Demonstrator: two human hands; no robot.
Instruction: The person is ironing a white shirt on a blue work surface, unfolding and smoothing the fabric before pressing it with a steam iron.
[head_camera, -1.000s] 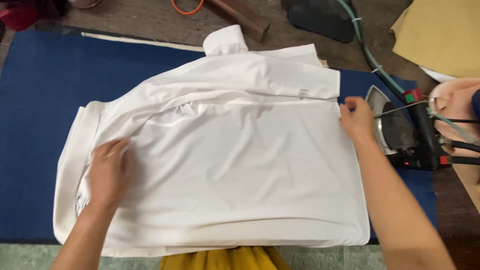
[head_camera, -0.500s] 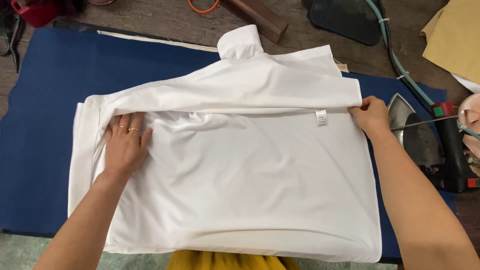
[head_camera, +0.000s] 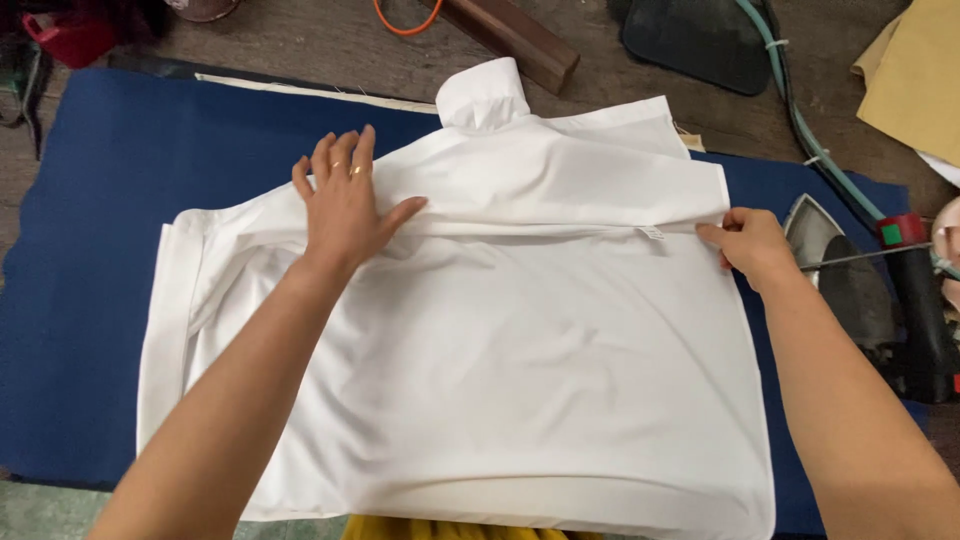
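A white shirt (head_camera: 500, 370) lies spread on a dark blue padded cloth (head_camera: 90, 300), its collar (head_camera: 485, 95) pointing to the far side. My left hand (head_camera: 345, 200) rests flat with fingers spread on the shirt's upper fold, left of the collar. My right hand (head_camera: 750, 245) pinches the shirt's right edge at the fold line, beside a small white label (head_camera: 650, 233).
A black clothes iron (head_camera: 870, 290) sits right of the shirt with a green cord (head_camera: 800, 120) running back. A wooden block (head_camera: 510, 35), a dark pad (head_camera: 700, 40), tan fabric (head_camera: 915, 75) and an orange loop (head_camera: 405, 20) lie on the far wooden surface. Yellow cloth (head_camera: 450, 528) shows at the near edge.
My left hand has slid from the shirt's left side up and rightward toward the collar. My right hand stays at the right edge of the fold.
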